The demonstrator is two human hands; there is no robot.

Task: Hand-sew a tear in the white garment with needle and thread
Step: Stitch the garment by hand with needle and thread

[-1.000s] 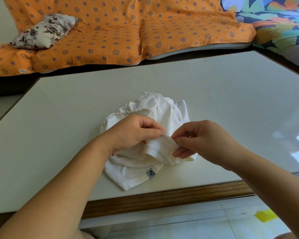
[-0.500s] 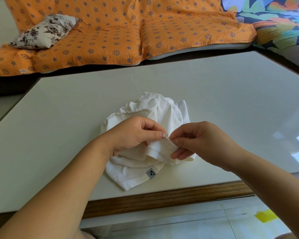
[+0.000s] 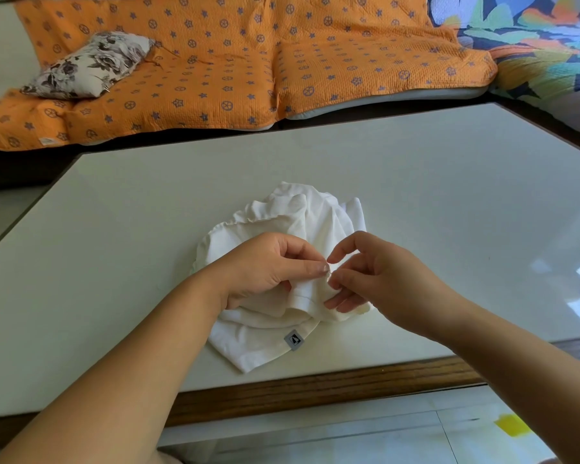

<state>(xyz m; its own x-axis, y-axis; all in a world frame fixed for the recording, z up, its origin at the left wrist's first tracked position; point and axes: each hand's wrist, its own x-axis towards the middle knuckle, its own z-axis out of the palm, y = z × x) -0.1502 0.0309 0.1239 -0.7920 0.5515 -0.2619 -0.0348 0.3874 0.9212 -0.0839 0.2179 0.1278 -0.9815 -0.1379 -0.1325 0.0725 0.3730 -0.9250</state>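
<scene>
On the desk (image 3: 121,249), left hand (image 3: 265,267) pinches the garment (image 3: 322,222), right hand (image 3: 382,279) the needle (image 3: 330,270); a slip could prick skin.

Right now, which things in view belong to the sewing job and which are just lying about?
In the job: white garment, pinched by the left hand; needle, in the grip of the right hand; table under them.
Lying about: floral pillow, orange quilt, multicoloured blanket, yellow scrap on the floor.

Two hands (image 3: 265,269) (image 3: 387,279), one garment (image 3: 315,216), perhaps one needle (image 3: 330,271).
</scene>
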